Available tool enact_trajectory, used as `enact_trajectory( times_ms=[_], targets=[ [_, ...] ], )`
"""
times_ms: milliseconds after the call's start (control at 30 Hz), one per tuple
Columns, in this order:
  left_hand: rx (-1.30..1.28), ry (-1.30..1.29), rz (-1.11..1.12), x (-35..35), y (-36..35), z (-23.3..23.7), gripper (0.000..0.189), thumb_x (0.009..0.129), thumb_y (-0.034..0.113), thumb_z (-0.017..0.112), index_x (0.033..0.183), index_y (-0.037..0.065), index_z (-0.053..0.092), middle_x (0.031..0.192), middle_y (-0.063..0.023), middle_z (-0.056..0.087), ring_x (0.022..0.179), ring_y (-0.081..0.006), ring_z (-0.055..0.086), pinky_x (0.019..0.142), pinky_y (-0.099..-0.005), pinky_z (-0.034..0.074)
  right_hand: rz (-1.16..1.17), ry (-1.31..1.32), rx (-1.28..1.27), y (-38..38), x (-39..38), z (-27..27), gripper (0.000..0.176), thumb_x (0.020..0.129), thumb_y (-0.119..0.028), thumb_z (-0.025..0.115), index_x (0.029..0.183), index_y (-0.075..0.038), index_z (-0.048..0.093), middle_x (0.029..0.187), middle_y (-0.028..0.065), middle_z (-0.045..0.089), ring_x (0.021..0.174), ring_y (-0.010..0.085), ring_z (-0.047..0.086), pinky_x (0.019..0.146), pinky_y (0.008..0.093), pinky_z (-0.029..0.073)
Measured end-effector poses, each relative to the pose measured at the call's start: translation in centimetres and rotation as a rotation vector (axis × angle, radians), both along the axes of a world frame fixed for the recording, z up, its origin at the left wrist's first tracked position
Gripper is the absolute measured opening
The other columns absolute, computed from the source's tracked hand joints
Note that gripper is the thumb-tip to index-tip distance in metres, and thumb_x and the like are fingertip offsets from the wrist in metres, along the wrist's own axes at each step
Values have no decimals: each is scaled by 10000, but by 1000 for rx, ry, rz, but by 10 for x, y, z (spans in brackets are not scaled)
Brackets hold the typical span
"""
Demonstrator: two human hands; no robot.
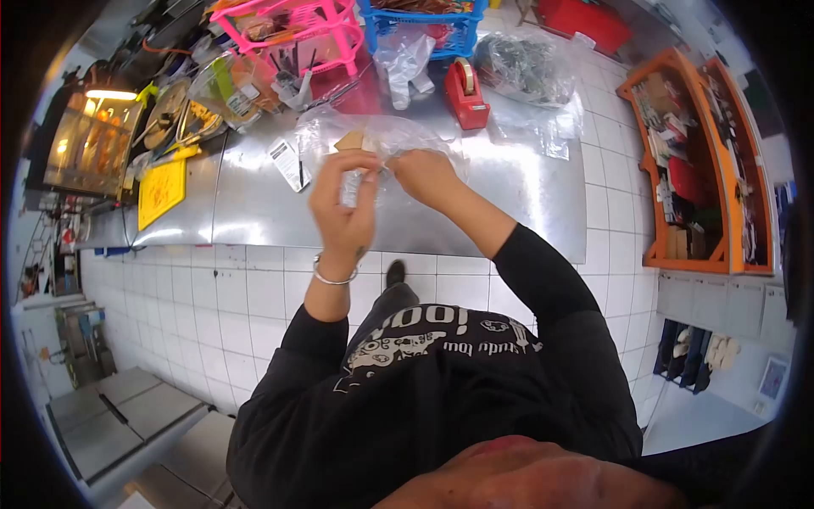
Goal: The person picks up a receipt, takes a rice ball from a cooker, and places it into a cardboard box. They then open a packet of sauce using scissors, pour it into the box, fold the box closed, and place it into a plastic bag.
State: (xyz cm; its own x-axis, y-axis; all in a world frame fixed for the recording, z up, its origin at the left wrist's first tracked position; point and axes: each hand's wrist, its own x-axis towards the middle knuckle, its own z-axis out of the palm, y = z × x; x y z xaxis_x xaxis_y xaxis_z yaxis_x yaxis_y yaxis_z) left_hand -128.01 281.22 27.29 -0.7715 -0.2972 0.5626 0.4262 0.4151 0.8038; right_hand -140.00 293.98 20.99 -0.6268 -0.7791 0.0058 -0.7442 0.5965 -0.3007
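A clear plastic bag [415,134] lies crumpled on the steel table, with a tan, pointed flat piece [348,141] showing in or under it. My right hand [424,177] is closed in a fist on the near edge of this bag. Beside it, my left hand [343,204] pinches thumb and forefinger together at the bag's edge; the exact bit between the fingertips is too small to make out. A white printed card [287,163] lies left of the bag. Behind my right hand stands a red tape dispenser [468,100] with a roll of tape.
Pink basket [292,38] and blue crate [424,30] stand at the table's back. A filled plastic bag [526,68] sits back right. At left are a yellow cutting board [162,193] and a lit glass cabinet [91,140]. An orange shelf [632,89] stands right, across the tiled floor.
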Motion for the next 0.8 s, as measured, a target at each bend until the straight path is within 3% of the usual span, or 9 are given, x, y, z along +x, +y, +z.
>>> enact_trajectory(
  times_ms=[33,233,367,467,567,600,700,767,800],
  targets=[
    [82,-110,-91,-2,9,-2,215,825,-35,586,1037,5,588,1136,-139,612,1078,-237,572,936,-340,435,3,24,-57,-6,0,-4,108,833,-92,602,910,-65,673,895,123,646,884,333,676,719,433,563],
    [-61,-209,277,-15,0,-28,283,740,-59,513,1012,15,531,1197,-176,596,1145,-290,553,1013,-372,385,28,260,-224,-44,-27,-49,66,753,-93,653,815,-74,664,900,81,616,853,264,651,665,386,546],
    [-29,-221,212,-30,-7,-50,251,764,-29,494,1010,5,524,1050,-167,586,975,-335,580,879,-386,443,128,196,-246,-31,-41,-53,65,756,-94,654,814,-65,653,901,70,604,898,247,618,683,371,533],
    [57,-386,233,-35,-12,-51,242,779,-17,499,1018,8,525,1052,-174,584,966,-347,592,838,-396,463,74,43,-351,-31,-53,-49,68,788,-102,645,827,-47,640,896,78,598,911,276,601,718,397,512],
    [-45,-514,229,-38,-17,-46,242,793,-18,502,1031,12,529,1044,-177,584,920,-364,593,802,-409,482,-59,-172,-490,-28,-60,-44,88,818,-113,631,846,-29,622,903,109,583,927,320,582,754,430,480],
    [-92,-496,184,-42,-19,-49,258,782,-27,510,1036,9,539,1052,-183,578,961,-364,580,844,-411,469,-112,-241,-535,-26,-64,-41,97,828,-117,626,853,-24,616,908,122,577,934,335,575,765,440,468],
    [-294,-375,39,-62,-20,-75,281,766,-25,539,1043,7,568,1057,-193,569,1045,-358,556,929,-419,443,-102,-136,-654,-22,-71,-30,112,839,-108,613,896,-13,594,952,161,564,964,351,556,783,445,452],
    [-502,-207,-59,-90,-20,-100,266,777,18,563,1041,13,587,1037,-190,578,1051,-349,558,932,-426,441,-94,-49,-513,-12,-72,-18,125,860,-109,595,932,-10,571,989,172,563,980,353,546,772,437,456],
    [-635,-337,-136,-101,-19,-105,256,795,51,557,1044,10,599,1049,-174,592,1074,-353,562,961,-452,418,-88,-6,-441,-9,-69,-7,131,871,-109,586,951,-8,560,1008,177,563,987,354,540,767,433,458]
  ],
)
